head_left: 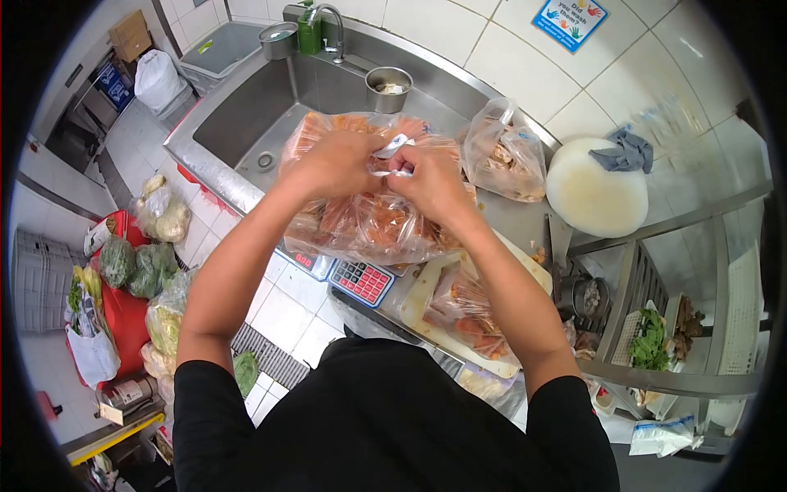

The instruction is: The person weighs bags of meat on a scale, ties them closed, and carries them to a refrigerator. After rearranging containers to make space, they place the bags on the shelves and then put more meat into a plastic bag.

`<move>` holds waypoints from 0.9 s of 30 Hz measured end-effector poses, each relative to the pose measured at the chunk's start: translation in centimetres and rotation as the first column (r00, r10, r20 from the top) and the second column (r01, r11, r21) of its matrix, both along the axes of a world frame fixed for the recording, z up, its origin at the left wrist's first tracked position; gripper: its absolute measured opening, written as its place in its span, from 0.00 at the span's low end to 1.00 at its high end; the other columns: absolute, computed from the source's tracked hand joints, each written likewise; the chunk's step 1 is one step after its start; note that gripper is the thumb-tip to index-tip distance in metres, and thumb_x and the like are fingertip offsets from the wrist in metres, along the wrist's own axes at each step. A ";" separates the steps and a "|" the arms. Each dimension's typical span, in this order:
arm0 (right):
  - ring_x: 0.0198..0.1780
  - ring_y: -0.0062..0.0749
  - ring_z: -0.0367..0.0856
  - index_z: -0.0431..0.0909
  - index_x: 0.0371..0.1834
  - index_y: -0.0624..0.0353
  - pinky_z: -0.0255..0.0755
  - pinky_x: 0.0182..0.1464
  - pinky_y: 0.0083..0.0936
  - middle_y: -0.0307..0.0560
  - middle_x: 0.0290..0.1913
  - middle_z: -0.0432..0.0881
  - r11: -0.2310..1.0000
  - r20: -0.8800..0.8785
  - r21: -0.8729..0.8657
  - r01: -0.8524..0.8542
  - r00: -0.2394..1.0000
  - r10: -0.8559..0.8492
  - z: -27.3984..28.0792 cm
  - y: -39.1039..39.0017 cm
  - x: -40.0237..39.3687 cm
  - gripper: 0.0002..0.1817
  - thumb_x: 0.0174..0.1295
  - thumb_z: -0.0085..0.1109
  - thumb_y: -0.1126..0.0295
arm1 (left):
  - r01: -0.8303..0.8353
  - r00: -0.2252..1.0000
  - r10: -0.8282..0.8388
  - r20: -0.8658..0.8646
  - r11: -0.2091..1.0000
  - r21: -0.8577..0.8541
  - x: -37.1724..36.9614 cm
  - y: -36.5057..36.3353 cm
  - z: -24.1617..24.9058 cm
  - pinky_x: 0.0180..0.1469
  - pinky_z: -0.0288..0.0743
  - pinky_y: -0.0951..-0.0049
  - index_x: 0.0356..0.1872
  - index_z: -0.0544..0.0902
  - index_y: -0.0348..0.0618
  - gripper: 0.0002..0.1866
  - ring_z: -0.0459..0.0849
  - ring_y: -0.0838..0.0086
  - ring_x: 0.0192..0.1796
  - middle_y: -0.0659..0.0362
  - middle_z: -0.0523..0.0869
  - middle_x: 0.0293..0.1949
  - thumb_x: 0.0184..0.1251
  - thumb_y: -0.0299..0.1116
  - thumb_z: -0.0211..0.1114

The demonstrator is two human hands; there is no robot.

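1. Across the room from me, a steel sink [238,119] gleams at left.
2. A worker's left hand [344,164] closes its fingers on a white strip [396,146].
3. Beneath both hands, a clear bag [361,217] bulges with orange pieces, just beyond the keypad of a scale [361,280].
4. The right hand [434,176] pinches the same strip.
5. Farther right, a smaller bag [504,164] sits near a round white board [594,193].

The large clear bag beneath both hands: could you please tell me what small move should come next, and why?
Probably draw the white strips snug: the left hand and right hand meet at them above the large clear bag, though whether a knot has formed is hidden.
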State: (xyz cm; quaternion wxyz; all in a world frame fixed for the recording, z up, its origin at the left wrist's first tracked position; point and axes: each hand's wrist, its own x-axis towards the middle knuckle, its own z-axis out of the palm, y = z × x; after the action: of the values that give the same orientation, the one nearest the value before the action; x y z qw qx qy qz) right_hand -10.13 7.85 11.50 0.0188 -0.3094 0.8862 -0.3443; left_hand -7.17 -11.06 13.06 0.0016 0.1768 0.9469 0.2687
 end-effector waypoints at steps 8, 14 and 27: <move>0.48 0.36 0.80 0.82 0.48 0.60 0.72 0.53 0.29 0.46 0.47 0.81 0.993 -0.094 -0.109 -0.053 0.995 0.043 2.5 5.0 -0.5 0.24 0.51 0.72 0.58 | -0.137 0.987 0.144 -0.070 0.985 0.105 0.1 0.6 -2.1 0.42 0.77 0.61 0.41 0.85 0.38 0.13 0.86 0.56 0.36 0.46 0.85 0.30 0.54 0.27 0.63; 0.61 0.43 0.73 0.77 0.57 0.58 0.67 0.62 0.38 0.51 0.59 0.76 0.996 -0.255 0.069 0.056 0.966 -0.037 0.5 8.8 -0.7 0.35 0.49 0.71 0.48 | -0.171 0.985 0.170 0.021 0.965 0.197 -0.3 1.2 -2.1 0.46 0.75 0.60 0.45 0.85 0.41 0.16 0.84 0.52 0.40 0.46 0.86 0.34 0.53 0.29 0.62; 0.46 0.53 0.80 0.80 0.39 0.55 0.74 0.46 0.46 0.54 0.40 0.83 0.998 -0.347 0.043 0.051 0.937 -0.033 -0.7 -0.5 -2.3 0.11 0.57 0.56 0.62 | 0.179 0.968 -0.173 -0.184 0.984 0.015 -4.7 -0.5 1.3 0.40 0.76 0.66 0.40 0.85 0.37 0.11 0.84 0.56 0.35 0.46 0.85 0.32 0.56 0.24 0.61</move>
State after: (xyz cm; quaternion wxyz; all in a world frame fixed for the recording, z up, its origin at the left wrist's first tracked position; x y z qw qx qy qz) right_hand -12.39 7.40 10.80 -0.1369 -0.3456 0.8906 -0.2618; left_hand -11.91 -11.58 14.36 -0.0641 0.2838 0.9193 0.2650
